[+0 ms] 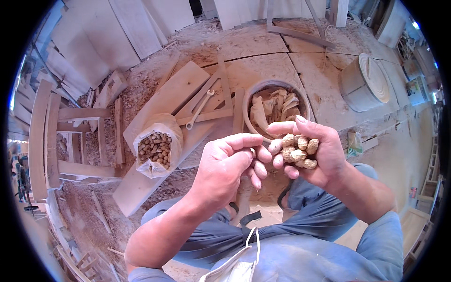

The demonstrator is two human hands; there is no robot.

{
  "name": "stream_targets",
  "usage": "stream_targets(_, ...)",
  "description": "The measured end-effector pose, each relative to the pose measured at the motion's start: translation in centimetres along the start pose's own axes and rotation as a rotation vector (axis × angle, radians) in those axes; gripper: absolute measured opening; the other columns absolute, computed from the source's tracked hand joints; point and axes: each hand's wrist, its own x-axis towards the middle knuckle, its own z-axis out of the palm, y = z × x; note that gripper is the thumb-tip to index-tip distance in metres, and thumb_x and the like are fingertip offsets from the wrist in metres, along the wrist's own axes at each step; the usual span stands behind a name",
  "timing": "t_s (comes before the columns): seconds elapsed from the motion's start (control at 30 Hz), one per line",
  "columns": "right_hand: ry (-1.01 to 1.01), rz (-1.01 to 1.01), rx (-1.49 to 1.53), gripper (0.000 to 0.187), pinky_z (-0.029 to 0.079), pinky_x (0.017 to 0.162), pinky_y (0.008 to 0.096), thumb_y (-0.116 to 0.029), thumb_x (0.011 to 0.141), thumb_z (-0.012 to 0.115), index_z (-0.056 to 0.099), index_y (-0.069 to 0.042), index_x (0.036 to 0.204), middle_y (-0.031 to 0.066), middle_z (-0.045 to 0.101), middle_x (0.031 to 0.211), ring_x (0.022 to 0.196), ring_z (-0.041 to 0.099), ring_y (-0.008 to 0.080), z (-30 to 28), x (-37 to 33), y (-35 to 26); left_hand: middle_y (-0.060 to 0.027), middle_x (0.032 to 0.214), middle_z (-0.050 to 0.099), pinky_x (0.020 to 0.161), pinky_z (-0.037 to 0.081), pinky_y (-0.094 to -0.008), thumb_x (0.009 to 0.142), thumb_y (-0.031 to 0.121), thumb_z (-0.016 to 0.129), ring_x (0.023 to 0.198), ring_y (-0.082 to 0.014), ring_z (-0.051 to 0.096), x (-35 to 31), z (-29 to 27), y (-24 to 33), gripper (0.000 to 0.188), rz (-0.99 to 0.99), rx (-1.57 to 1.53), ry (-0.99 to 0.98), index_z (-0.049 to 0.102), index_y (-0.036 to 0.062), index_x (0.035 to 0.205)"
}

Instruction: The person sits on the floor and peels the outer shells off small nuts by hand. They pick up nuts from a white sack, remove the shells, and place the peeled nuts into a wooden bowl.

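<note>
My right hand (324,150) is cupped around several unshelled peanuts (298,149), which rest in the palm and against the curled fingers. Close beside it, my left hand (230,160) is closed in a pinch, thumb against fingers; whatever small thing sits between them is mostly hidden. To the left, an open white bag (174,127) full of unshelled peanuts stands on a wooden board. Just beyond my hands is a round bucket (247,105) lined with crumpled brownish paper or plastic (277,105).
A wrench (200,109) lies across wooden pieces on a wide board (171,94). At the left stands a wooden frame (84,114). A lidded pale bucket (359,89) is at the right. Sawdust covers the floor (244,40), and panels (87,37) lean at the back.
</note>
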Motion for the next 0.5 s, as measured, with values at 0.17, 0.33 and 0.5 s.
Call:
stream_targets(0.17,-0.023,-0.005,0.011,0.049,0.054,0.052,0.0312,-0.035,0.103,0.045,0.055,0.005,0.130,0.0203,0.069,0.100,0.081,0.071,0.0268,-0.3,0.1,0.0,-0.0171,0.102,0.069,0.073,0.058,-0.0304,0.093,-0.001,0.056,0.086,-0.0214,0.069,-0.3,0.3,0.8,0.030,0.051,0.338,-0.046,0.060,-0.0086,0.122)
stream_targets(0.33,-0.001,0.036,-0.033,0.048,0.054,0.051,0.0294,-0.037,0.103,0.045,0.056,0.002,0.130,0.0172,0.069,0.098,0.079,0.071,0.0248,0.0,0.1,0.2,-0.0187,0.110,0.068,0.090,0.052,-0.0351,0.081,0.002,0.068,0.100,-0.0262,0.065,-0.1,0.6,0.6,0.038,0.651,1.026,-0.024,0.064,-0.0062,0.118)
stream_targets(0.5,-0.024,0.054,-0.052,0.047,0.053,0.049,0.0265,-0.039,0.105,0.042,0.058,-0.002,0.131,0.0116,0.069,0.099,0.078,0.070,0.0172,0.0,0.4,1.3,-0.0154,0.113,0.070,0.093,0.050,-0.0380,0.074,-0.002,0.074,0.103,-0.0303,0.063,0.1,1.7,0.7,0.042,0.759,1.084,-0.071,0.067,-0.0024,0.116)
